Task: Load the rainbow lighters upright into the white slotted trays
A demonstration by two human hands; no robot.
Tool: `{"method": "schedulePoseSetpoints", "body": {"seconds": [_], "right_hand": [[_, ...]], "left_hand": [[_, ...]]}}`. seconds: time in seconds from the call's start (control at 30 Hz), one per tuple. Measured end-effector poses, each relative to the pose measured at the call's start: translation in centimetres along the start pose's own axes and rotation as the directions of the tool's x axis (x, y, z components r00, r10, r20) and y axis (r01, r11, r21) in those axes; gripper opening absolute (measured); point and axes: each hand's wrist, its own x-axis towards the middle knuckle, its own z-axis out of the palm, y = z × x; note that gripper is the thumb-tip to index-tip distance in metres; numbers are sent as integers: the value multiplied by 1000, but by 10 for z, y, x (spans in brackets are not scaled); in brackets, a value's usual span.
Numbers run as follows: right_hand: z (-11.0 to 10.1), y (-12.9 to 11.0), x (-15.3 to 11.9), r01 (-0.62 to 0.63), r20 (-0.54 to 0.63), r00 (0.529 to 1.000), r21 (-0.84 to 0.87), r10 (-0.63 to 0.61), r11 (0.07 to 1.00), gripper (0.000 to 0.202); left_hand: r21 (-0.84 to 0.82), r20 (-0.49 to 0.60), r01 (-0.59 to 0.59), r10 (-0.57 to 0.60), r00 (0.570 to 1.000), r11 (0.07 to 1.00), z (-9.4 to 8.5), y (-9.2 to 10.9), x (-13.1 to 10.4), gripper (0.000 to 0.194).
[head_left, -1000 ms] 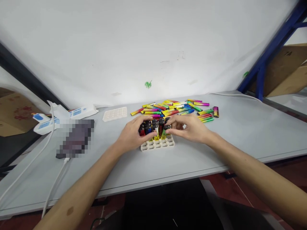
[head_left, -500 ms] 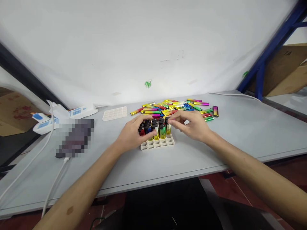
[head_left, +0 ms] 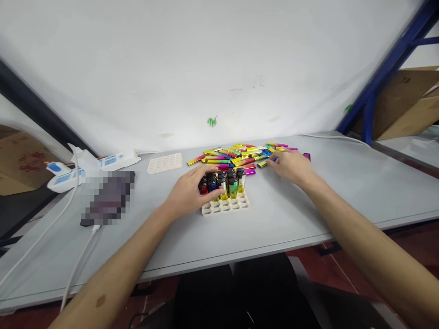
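Several lighters with black tops stand upright in a white tray with holes; the front row of holes holds none. My left hand curls round the left side of this group, thumb in front and fingers behind, closed on the lighters there. Behind the tray lies a loose pile of shiny multicoloured metallic lighter sleeves. At the right side of the pile my right hand has its thumb and fingers pinched at the end of a yellow and blue sleeve. Its far fingers are partly hidden.
Another white tray lies flat at the back left. A phone-like dark object, pixelated, lies left with a white cable. Power strips stand along the white wall. Cardboard boxes sit beyond the blue frame at right.
My right hand has let go of a lighter at the tray's right end and moved right and back to the pile of sleeves. My left hand stays in place.
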Motion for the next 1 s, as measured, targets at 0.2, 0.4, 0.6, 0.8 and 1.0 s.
{"method": "schedulePoseSetpoints", "body": {"seconds": [0.2, 0.4, 0.6, 0.8, 1.0], "right_hand": [[3, -5, -2, 2, 22, 1000, -41, -1, 999, 37], [13, -5, -1, 140, -1, 990, -48, -140, 989, 41], [13, -10, -2, 210, -71, 976, 47, -207, 977, 37], [14, -22, -8, 394, 27, 911, 236, -412, 888, 30], [15, -25, -10, 414, 54, 894, 277, -445, 867, 25]], "left_hand": [[-2, 10, -19, 19, 1000, 1000, 0, -3, 0, 50], [-6, 3, -27, 27, 1000, 1000, -1, -3, 0, 50], [6, -21, -44, 44, 999, 999, -1, -3, -1, 49], [3, -47, -51, 51, 998, 999, -1, -5, 0, 48], [-5, -60, -22, 22, 998, 1000, -4, -4, 0, 43]]}}
